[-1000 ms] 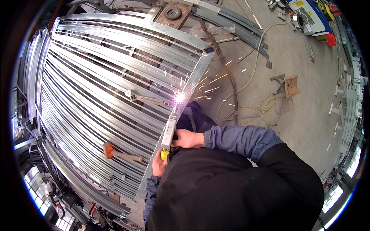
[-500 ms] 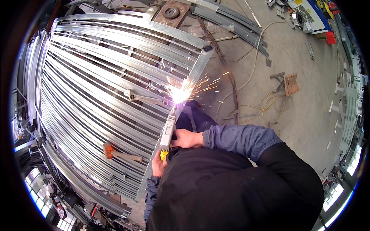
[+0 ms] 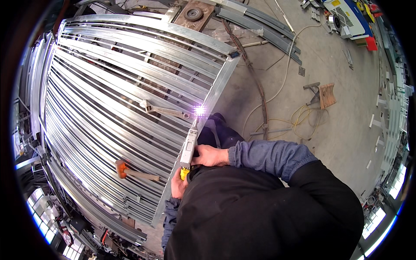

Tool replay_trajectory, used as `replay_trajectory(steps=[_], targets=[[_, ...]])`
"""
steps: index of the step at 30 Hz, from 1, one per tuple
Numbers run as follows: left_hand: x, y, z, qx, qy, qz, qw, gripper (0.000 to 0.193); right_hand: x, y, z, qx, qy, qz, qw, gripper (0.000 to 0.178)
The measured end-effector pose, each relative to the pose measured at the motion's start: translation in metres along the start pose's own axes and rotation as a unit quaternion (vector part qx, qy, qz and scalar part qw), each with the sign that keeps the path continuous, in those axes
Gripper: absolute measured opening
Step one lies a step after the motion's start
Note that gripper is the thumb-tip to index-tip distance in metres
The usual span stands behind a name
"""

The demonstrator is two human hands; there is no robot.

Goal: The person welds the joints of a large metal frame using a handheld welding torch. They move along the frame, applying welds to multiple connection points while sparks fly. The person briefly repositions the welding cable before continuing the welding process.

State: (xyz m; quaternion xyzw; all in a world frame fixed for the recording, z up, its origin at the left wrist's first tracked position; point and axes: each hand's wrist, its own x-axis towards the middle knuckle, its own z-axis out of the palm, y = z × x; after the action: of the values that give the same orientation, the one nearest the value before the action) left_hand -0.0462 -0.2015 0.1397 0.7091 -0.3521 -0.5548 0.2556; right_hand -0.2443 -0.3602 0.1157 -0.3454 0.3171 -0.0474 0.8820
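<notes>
My right hand [image 3: 211, 156] is closed around the side of a welding torch [image 3: 189, 147] with a boxy silver-grey body and a thin nozzle. My left hand [image 3: 177, 186] grips the torch's rear end, by its yellow part; some of those fingers are hidden. A small violet-white glow [image 3: 199, 111] shines at the nozzle tip, against the edge bar of a slatted metal frame [image 3: 225, 74]. On the slats, just left of the glow, lies an adjustable wrench [image 3: 167, 111]. Nearer to me, an orange-headed mallet [image 3: 138, 173] with a wooden handle rests on the slats.
Grey metal profiles [image 3: 264, 28] lie on the floor beyond the frame. A hose [image 3: 287, 71] and a yellow cable [image 3: 299, 121] run across the floor at right, near a wooden-topped stool [image 3: 327, 95]. A blue and white machine [image 3: 349, 18] stands at the far right.
The bright burst of sparks at the torch tip has shrunk to a small violet glow, baring the frame's edge. Both hands and the torch have barely moved.
</notes>
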Motion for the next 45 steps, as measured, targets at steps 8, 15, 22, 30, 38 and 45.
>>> replay_trajectory(steps=[8, 15, 22, 30, 38, 45], targets=[[-0.001, 0.000, -0.001, -0.028, -0.007, -0.006, 1.000, 0.056, -0.004, -0.007, -0.001, -0.009, -0.001, 0.023, 1.000, 0.048], [-0.004, 0.012, 0.001, -0.016, 0.012, -0.015, 1.000, 0.054, -0.004, -0.004, -0.001, -0.170, 0.016, -0.100, 0.980, 0.046], [0.017, 0.035, -0.001, 0.058, 0.003, 0.003, 0.998, 0.054, -0.010, -0.021, -0.003, -0.155, 0.053, -0.136, 0.977, 0.047], [0.035, 0.031, 0.003, 0.039, -0.024, 0.001, 0.999, 0.049, -0.012, -0.028, -0.012, -0.135, 0.095, -0.124, 0.978, 0.047], [0.036, 0.033, 0.003, -0.029, -0.055, -0.020, 0.998, 0.056, -0.008, -0.024, -0.018, -0.097, 0.060, -0.097, 0.989, 0.048], [0.038, 0.025, 0.003, -0.042, -0.049, -0.025, 0.998, 0.056, -0.008, -0.025, -0.018, -0.095, 0.066, -0.097, 0.989, 0.049]])
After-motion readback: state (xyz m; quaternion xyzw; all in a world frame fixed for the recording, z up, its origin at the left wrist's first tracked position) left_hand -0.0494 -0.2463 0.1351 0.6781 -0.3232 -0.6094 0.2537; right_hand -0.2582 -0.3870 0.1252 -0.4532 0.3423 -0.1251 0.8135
